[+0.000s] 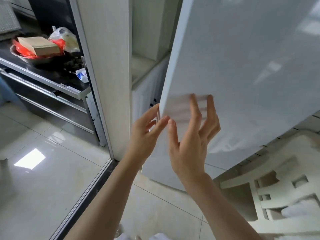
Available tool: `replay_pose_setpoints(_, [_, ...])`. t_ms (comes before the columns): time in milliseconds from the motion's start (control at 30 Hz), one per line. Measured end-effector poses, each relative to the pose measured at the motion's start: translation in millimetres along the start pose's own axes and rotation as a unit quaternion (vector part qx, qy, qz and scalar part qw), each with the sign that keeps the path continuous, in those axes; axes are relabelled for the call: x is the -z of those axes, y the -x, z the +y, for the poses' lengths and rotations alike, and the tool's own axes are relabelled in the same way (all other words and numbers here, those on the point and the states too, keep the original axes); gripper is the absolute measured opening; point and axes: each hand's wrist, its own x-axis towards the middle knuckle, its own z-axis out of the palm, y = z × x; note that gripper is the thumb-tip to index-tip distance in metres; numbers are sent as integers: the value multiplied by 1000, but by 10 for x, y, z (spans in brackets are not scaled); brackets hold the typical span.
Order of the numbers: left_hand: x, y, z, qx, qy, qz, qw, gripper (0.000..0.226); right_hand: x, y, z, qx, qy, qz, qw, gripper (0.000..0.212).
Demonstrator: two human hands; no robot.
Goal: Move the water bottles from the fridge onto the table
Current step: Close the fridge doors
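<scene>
Tiled floor point(52, 170) lay bare beside fridge door point(242, 66), long axis upright. Left hand point(145, 132) touched door edge, fingers relaxed; right hand point(192, 141) hovered spread, holding nothing.

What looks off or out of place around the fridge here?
Nothing damaged or spilled. The oddest spot is the pan on the kitchen counter at left: it holds a cardboard box and red packaging rather than food. Both hands, left hand and right hand, are at the fridge door edge; no bottles are visible.
</scene>
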Motion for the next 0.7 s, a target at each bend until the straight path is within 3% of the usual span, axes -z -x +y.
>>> replay_pose_setpoints(233, [162,-713,-248,18,29,-30,999,20,-470,-448,94,-6,71,16,997,50])
replay_pose_setpoints(400, [256,-1299,-420,37,32,-77,996,40,-823,-748,200,-15,135,17,991,52])
replay_pose_setpoints(567, [215,-1737,-541,33,39,-92,994,20,-1087,-1021,384,-16,222,0,975,59])
replay_pose_setpoints(700, [109,-2001,-647,50,35,-81,995,42,-1192,-1182,551,-26,295,-16,955,67])
